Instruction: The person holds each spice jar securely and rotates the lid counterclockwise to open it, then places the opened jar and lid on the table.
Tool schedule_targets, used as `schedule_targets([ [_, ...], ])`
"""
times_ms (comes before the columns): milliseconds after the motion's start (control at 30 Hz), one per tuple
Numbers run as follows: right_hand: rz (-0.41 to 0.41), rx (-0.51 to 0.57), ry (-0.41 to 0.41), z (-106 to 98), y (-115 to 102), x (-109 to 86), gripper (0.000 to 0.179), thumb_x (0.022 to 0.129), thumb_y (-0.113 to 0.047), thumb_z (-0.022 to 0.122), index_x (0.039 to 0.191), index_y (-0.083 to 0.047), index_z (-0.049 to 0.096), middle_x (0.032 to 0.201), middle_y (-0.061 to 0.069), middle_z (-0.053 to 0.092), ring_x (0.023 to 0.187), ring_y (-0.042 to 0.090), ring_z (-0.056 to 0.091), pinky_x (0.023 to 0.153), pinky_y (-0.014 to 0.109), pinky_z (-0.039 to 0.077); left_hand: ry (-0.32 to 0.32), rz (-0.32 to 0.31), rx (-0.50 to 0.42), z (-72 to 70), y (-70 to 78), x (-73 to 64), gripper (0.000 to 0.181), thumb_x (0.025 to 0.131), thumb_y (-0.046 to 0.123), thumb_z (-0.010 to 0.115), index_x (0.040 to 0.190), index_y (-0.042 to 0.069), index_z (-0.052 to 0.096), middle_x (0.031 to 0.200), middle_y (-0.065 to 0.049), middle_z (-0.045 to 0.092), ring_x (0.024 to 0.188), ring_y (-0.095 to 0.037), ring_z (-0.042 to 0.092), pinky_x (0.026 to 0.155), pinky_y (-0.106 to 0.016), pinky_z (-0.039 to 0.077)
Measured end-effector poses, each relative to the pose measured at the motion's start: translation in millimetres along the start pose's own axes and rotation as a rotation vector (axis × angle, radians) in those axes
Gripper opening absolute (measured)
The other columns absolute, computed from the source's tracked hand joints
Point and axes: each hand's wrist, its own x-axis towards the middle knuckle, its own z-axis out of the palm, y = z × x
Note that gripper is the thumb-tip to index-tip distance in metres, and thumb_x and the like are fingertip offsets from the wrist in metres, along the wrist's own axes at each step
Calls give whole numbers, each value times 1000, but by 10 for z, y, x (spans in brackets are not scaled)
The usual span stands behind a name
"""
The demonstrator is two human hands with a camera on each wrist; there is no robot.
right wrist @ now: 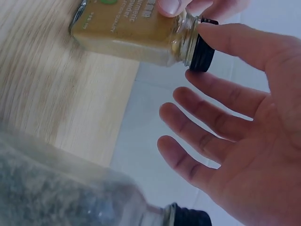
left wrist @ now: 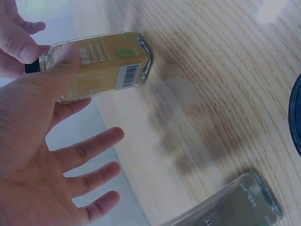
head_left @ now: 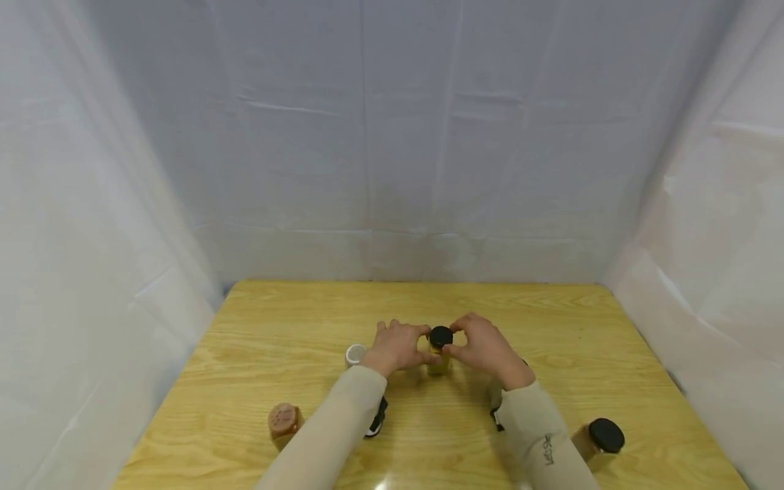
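Note:
A glass jar labelled turmeric powder [left wrist: 106, 63], with a black lid [right wrist: 202, 54], stands upright near the middle of the table. My left hand [head_left: 398, 348] pinches the jar's body between thumb and index finger, its other fingers spread away from the glass. From the other side, my right hand [head_left: 486, 347] pinches the black lid between thumb and index finger; its remaining fingers are apart from the jar. The lid sits on the neck, with glass threads showing below it. Whether the jar's base fully touches the wood, I cannot tell.
Around my forearms stand a white-lidded jar [head_left: 355, 354], a brown-lidded jar [head_left: 284, 420] and a black-lidded jar [head_left: 605, 437]. A dark-and-white item [head_left: 376, 418] is partly behind my left sleeve. Near my right hand is a jar of dark flecks [right wrist: 70, 183]. White sheeting encloses the table.

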Motion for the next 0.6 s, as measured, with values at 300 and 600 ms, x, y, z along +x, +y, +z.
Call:
schedule_targets([
  [300, -31, 15, 4, 57, -72, 47, 49, 101, -27, 73, 136, 5, 65, 135, 23, 66, 119, 40, 67, 99, 55, 55, 14, 10, -6, 29, 30, 8, 58, 97, 58, 71, 147, 30, 62, 139, -5, 71, 131, -40, 58, 119, -68, 29],
  [600, -2, 17, 3, 75, -90, 54, 49, 101, -26, 74, 140, 1, 63, 141, 22, 63, 124, 40, 65, 102, 56, 53, 19, 11, -12, 25, 39, -8, 59, 96, 57, 73, 146, 29, 63, 137, -4, 72, 129, -39, 59, 119, -68, 29],
])
